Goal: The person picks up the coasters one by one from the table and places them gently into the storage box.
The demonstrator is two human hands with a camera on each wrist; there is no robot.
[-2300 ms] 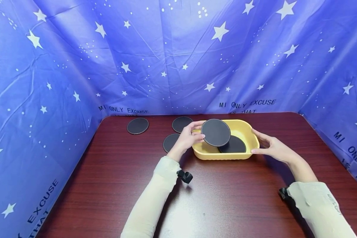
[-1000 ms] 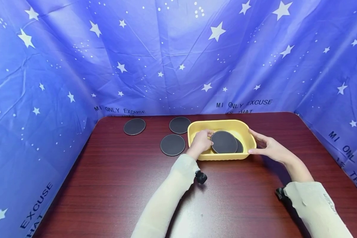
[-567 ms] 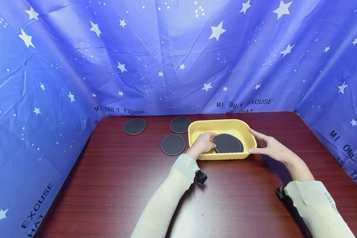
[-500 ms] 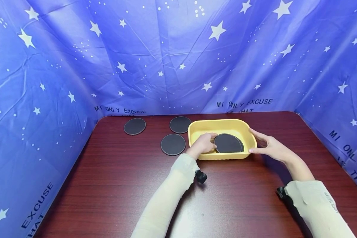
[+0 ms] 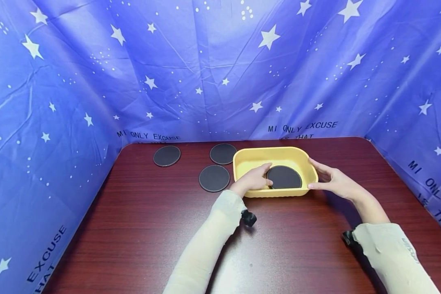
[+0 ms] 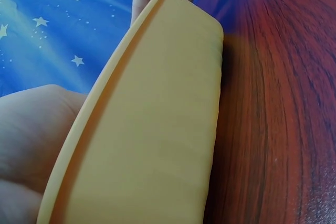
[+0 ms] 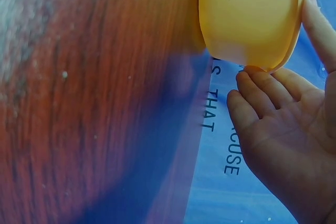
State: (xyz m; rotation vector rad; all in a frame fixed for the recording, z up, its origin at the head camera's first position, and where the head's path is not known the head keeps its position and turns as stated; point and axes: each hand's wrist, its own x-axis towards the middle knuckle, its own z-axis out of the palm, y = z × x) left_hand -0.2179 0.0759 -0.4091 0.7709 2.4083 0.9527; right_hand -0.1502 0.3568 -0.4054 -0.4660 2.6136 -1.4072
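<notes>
A yellow plastic bin (image 5: 275,193) stands on the table. My left hand (image 5: 252,178) reaches over its left side, thumb and fingers spread apart and touching the left edge of a black round coaster (image 5: 284,177). This coaster lies flat inside, covering most of another one. In the left wrist view, the bin's wall (image 6: 152,119) hides the fingers. My right hand (image 5: 334,183) holds the bin's right end, thumb toward the near corner and fingers toward the far one. In the right wrist view, the fingers (image 7: 262,95) lie against the bin's end.
Three more black coasters lie left of the bin: one front coaster (image 5: 214,178), one back coaster (image 5: 223,154) and one far-left coaster (image 5: 167,156). Behind the dark red wooden table (image 5: 150,220) hangs a blue star-printed curtain (image 5: 206,73).
My left hand has lowered a coaster into the bin and slid it right, until it nearly lines up over the one beneath. My right hand has stayed at the bin's right end.
</notes>
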